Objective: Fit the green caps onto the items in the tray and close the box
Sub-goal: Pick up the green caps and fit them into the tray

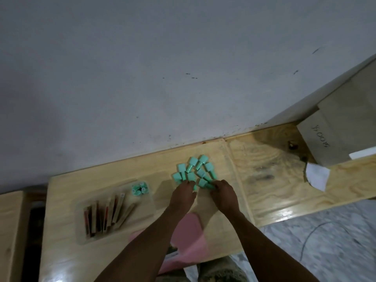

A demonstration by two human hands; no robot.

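Observation:
A loose pile of several green caps (195, 169) lies on the wooden table (85, 257) near the wall. My left hand (183, 195) rests at the pile's near edge, fingertips touching caps. My right hand (223, 195) pinches a green cap (209, 186) at the pile's near right side. To the left sits a clear tray (81, 239) holding several brown upright items (105, 216) and, at its far end, a small cluster of green-capped pieces (140, 189).
A pink box (189, 237) lies under my forearms near the table's front edge. A cardboard carton (333, 135) and a white paper scrap (317, 176) sit at the right. The grey wall runs along the table's far edge.

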